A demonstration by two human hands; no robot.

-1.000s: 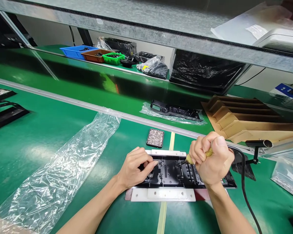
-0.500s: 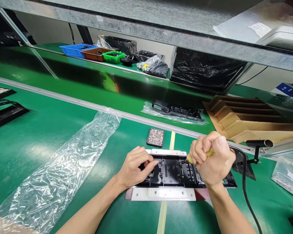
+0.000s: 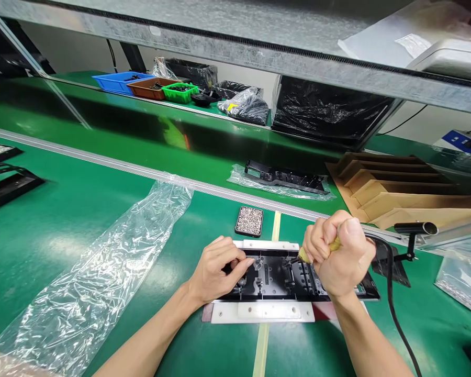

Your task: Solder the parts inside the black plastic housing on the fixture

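Observation:
My right hand [image 3: 339,256] is wrapped round the yellow grip of a corded soldering iron [image 3: 304,255]. Its thin dark tip points down and left into a black plastic housing [image 3: 270,283], near a post in its middle. Most of the grip is hidden by my fingers. Over the left end of the housing rests my left hand [image 3: 220,267], fingers curled and thumb against the forefinger; anything inside is hidden. White blocks of a fixture [image 3: 265,312] hold the housing along its front and back edges. Behind it stands a small black tray [image 3: 249,221] full of tiny metal parts.
A clear plastic bag [image 3: 102,267] lies to the left. At right stand a black tube holder [image 3: 416,229], a black cord [image 3: 394,293] and a bag of small metal parts [image 3: 463,283]. Behind are another black housing [image 3: 286,177], folded cardboard [image 3: 400,188] and a metal shelf [image 3: 235,47] overhead.
Both hands stay almost where they were, with the iron's tip at the same spot on the housing. The view has shifted very slightly.

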